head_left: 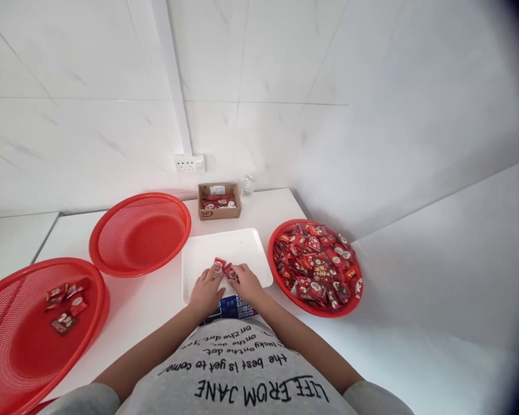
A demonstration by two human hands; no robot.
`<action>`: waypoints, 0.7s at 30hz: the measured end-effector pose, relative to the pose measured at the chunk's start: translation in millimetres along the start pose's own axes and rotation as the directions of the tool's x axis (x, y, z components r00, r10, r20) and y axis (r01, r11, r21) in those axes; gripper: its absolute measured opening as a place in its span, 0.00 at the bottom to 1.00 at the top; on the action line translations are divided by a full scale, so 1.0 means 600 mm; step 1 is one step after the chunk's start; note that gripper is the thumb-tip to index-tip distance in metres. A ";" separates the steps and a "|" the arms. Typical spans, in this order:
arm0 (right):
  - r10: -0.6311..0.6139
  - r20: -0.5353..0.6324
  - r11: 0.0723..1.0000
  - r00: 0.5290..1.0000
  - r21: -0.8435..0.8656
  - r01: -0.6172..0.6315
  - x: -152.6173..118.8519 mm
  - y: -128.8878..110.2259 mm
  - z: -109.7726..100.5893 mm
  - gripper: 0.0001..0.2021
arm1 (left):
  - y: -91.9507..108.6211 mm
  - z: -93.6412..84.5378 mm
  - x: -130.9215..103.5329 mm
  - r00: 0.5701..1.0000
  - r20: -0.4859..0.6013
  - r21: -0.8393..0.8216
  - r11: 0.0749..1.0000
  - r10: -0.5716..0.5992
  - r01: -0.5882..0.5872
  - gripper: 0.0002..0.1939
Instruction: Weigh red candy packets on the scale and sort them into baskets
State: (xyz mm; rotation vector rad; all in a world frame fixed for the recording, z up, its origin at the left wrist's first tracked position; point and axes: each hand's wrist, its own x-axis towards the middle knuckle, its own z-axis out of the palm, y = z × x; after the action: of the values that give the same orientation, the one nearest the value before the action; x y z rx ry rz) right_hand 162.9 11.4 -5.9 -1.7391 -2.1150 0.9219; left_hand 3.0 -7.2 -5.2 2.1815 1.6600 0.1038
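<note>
Over a white tray (237, 245) on a scale with a blue keypad (237, 307), both hands work close together. My left hand (206, 289) has its fingers closed on a small red snack packet (219, 262) with its top edge showing. My right hand (246, 282) pinches a darker red snack packet (230, 271) by its right side. The two packets lie almost edge to edge near the tray's middle. My fingers cover the lower part of each.
At right stands a red basket (271, 262) heaped with red packets. A red mesh basket (96, 242) sits back left; another (93, 328), front left, holds several packets. Against the wall are a cardboard box (219, 214) of packets and a clear plastic bottle (248, 185), below a socket (189, 164).
</note>
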 end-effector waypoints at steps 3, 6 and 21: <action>-0.026 -0.029 0.998 0.999 0.048 0.028 -0.011 0.016 -0.005 0.14 | -0.002 0.001 -0.002 0.999 -0.027 0.064 0.998 -0.022 0.024 0.23; 0.004 -0.169 0.998 0.986 0.061 0.007 -0.034 0.056 -0.032 0.14 | -0.008 0.007 0.004 0.996 -0.081 0.093 0.995 0.048 -0.041 0.24; 0.335 -0.463 0.812 0.821 -0.301 -0.500 -0.092 0.206 -0.149 0.17 | 0.000 0.024 0.010 0.965 -0.013 0.113 0.959 0.262 -0.259 0.23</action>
State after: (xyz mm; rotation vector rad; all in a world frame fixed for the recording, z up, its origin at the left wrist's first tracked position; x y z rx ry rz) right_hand 324.5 -2.2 -1.8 -2.4381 -1.7614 0.1585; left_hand 8.9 -5.5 -19.4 2.4846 1.4142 0.1171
